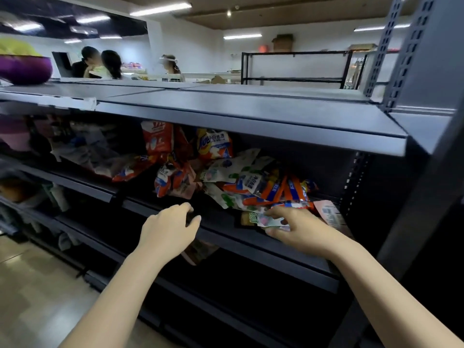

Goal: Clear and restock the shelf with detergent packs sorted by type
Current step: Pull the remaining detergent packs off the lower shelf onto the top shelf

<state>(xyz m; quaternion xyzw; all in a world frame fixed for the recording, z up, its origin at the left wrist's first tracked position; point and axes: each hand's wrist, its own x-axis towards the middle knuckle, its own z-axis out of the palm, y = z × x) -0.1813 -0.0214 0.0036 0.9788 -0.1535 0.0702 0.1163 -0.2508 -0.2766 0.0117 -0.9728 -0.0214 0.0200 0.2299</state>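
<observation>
Dark metal shelf [226, 237] holds an unsorted heap of detergent packs [251, 182], so clearing has barely begun: right hand [298, 228] pinches a green pack [263, 219], left hand [170, 228] loosely spread, empty.

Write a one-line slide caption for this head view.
Right hand grips a green pack; left hand rests on the shelf edge.

Two bare forearms, no sleeves in view up to the frame edge. Left hand [168, 228] and right hand [300, 228]: no gloves, rings, watch or bands visible. Fingers [194, 220] slim, nails short and unpainted where they show. Wrists bare behind the fingers.
</observation>
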